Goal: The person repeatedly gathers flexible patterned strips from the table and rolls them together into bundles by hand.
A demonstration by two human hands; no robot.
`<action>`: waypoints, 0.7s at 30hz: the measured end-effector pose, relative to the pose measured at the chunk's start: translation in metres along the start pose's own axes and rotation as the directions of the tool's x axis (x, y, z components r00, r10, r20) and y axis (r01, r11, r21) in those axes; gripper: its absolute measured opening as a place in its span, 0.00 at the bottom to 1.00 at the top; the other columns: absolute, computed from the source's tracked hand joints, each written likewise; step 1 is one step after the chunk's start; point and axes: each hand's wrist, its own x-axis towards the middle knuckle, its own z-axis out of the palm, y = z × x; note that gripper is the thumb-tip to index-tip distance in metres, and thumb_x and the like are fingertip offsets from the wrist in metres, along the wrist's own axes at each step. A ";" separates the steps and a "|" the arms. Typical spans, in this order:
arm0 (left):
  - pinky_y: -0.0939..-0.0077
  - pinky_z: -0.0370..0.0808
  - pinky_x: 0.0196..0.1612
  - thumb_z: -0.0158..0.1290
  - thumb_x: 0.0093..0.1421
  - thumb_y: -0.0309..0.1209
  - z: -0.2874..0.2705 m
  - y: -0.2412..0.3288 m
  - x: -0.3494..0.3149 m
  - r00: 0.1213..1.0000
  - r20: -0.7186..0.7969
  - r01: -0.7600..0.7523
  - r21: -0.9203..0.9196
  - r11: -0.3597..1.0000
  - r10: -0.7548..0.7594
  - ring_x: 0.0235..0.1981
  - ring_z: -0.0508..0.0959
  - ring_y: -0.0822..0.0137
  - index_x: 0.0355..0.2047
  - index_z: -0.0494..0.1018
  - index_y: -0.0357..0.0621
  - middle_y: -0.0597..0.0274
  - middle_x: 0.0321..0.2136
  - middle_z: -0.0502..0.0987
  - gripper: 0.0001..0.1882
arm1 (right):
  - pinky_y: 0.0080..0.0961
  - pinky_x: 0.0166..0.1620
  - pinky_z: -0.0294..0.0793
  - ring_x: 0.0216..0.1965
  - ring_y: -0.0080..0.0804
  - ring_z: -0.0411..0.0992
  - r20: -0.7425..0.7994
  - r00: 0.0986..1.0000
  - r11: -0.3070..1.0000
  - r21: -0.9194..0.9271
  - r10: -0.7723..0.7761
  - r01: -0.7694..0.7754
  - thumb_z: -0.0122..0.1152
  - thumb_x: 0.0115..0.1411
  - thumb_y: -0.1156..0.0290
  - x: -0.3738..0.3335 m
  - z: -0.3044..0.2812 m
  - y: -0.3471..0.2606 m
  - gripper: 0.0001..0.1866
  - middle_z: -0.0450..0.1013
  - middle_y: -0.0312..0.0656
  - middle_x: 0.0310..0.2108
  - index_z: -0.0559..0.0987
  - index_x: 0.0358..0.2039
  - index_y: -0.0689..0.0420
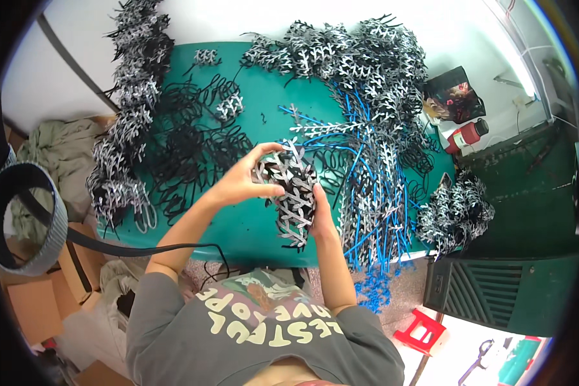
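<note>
Between my hands, above the front of the green table point(238, 241), is a bundle of grey-and-black leafy sprigs point(296, 209). My left hand point(254, 175) grips its upper left side, fingers over the top and thumb across the front. Along the right edge, my right hand point(323, 209) holds the same bundle, most of its fingers hidden behind it. Just right of my hands lies a long heap of grey leafy strips with blue stems point(373, 199). One grey leafy strip point(328, 128) points left out of that heap.
Piled leafy sprigs line the table's left side point(132, 96) and back right point(360, 51). Tangled black cords point(196, 148) cover the left middle. A smaller sprig pile point(457, 212) sits at the right corner, a red bottle point(468, 136) beyond. A red stool point(421, 331) stands below.
</note>
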 end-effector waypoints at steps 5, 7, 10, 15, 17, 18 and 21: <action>0.76 0.60 0.54 0.60 0.43 0.32 -0.050 0.029 -0.020 0.988 0.155 -0.051 0.431 0.901 -0.018 0.49 0.67 0.68 0.51 0.65 0.39 0.57 0.46 0.68 0.33 | 0.26 0.47 0.68 0.45 0.31 0.67 0.146 0.945 0.865 -0.380 -0.293 0.327 0.60 0.47 0.49 -0.034 0.028 -0.027 0.39 0.66 0.49 0.47 0.61 0.52 0.63; 0.75 0.71 0.43 0.57 0.49 0.34 -0.056 0.042 -0.015 0.932 0.268 0.102 0.454 0.885 -0.245 0.44 0.71 0.68 0.54 0.60 0.41 0.56 0.44 0.68 0.32 | 0.27 0.53 0.60 0.50 0.31 0.62 0.277 0.905 0.722 -0.547 -0.321 0.424 0.60 0.44 0.44 -0.046 0.046 -0.034 0.42 0.65 0.47 0.49 0.64 0.51 0.64; 0.72 0.75 0.35 0.48 0.58 0.44 -0.044 0.053 -0.016 0.863 0.249 0.318 0.410 0.855 -0.440 0.40 0.74 0.65 0.54 0.57 0.43 0.55 0.42 0.68 0.28 | 0.27 0.52 0.60 0.48 0.30 0.64 0.317 0.940 0.771 -0.564 -0.130 0.296 0.59 0.45 0.44 -0.037 0.067 -0.018 0.41 0.66 0.44 0.45 0.66 0.51 0.63; 0.71 0.65 0.50 0.49 0.58 0.41 -0.048 0.063 -0.037 0.701 0.014 -0.296 0.916 0.272 0.713 0.46 0.70 0.59 0.49 0.64 0.39 0.52 0.45 0.70 0.24 | 0.32 0.37 0.74 0.36 0.39 0.72 0.281 0.932 0.959 0.233 -0.227 0.164 0.48 0.53 0.42 -0.036 0.061 0.010 0.39 0.67 0.48 0.43 0.59 0.56 0.59; 0.73 0.67 0.47 0.53 0.55 0.35 -0.059 0.066 -0.058 0.468 -0.283 -0.367 0.800 0.475 0.837 0.43 0.71 0.64 0.46 0.65 0.37 0.55 0.43 0.69 0.21 | 0.35 0.35 0.73 0.36 0.42 0.71 0.342 0.901 0.876 0.475 -0.267 0.079 0.43 0.56 0.41 -0.035 0.066 0.010 0.38 0.63 0.51 0.47 0.58 0.57 0.58; 0.75 0.67 0.45 0.54 0.55 0.31 -0.067 0.049 -0.068 0.418 -0.518 -0.472 0.579 0.665 0.747 0.41 0.71 0.69 0.45 0.65 0.37 0.57 0.42 0.70 0.20 | 0.36 0.35 0.73 0.36 0.42 0.71 0.377 0.888 0.844 0.537 -0.264 0.023 0.42 0.56 0.40 -0.032 0.068 0.011 0.38 0.62 0.51 0.48 0.58 0.57 0.58; 0.82 0.69 0.36 0.50 0.57 0.33 -0.078 -0.013 -0.083 0.749 -0.543 -0.231 0.323 0.918 0.380 0.32 0.71 0.77 0.37 0.69 0.37 0.66 0.32 0.72 0.12 | 0.34 0.34 0.70 0.37 0.41 0.68 0.427 0.871 0.802 0.593 -0.242 -0.068 0.43 0.54 0.38 -0.023 0.064 0.015 0.40 0.62 0.52 0.47 0.58 0.57 0.57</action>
